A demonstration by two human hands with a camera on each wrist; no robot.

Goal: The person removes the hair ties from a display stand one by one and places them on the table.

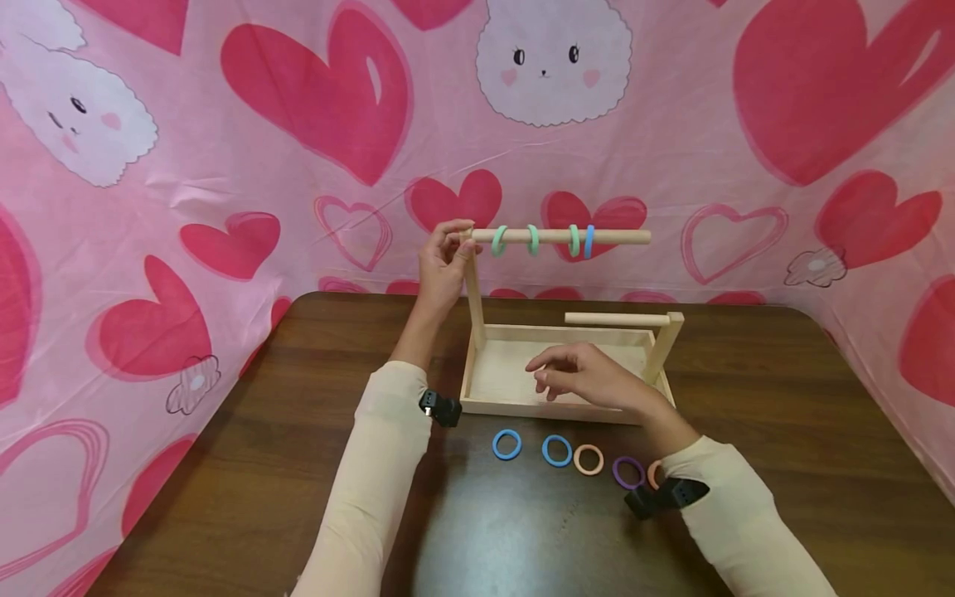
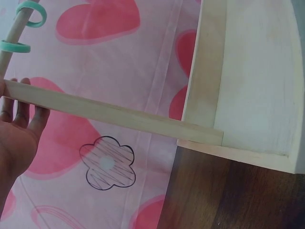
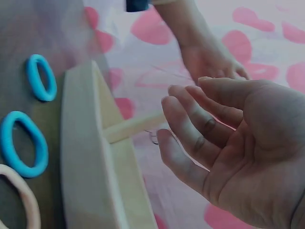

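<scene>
My left hand (image 1: 442, 269) pinches the top corner of a wooden stand, where the tall post (image 1: 474, 298) meets the upper rod (image 1: 622, 237). Three mint-green rings (image 1: 533, 240) and one blue ring (image 1: 588, 241) hang along that rod. In the left wrist view, fingers show behind the post (image 2: 109, 112). My right hand (image 1: 585, 375) hovers over the stand's tray (image 1: 537, 408), its fingers loosely bent and nothing in them; the right wrist view shows the bare palm (image 3: 238, 152). Behind it is the lower rod (image 1: 615, 319), bare of rings.
On the brown table (image 1: 298, 464), in front of the tray, lie two blue rings, the left one (image 1: 507, 444) apart from the other (image 1: 557, 450). An orange ring (image 1: 588, 459) and a purple ring (image 1: 628, 473) follow. Another orange ring (image 1: 655, 474) is partly hidden by the right wrist camera.
</scene>
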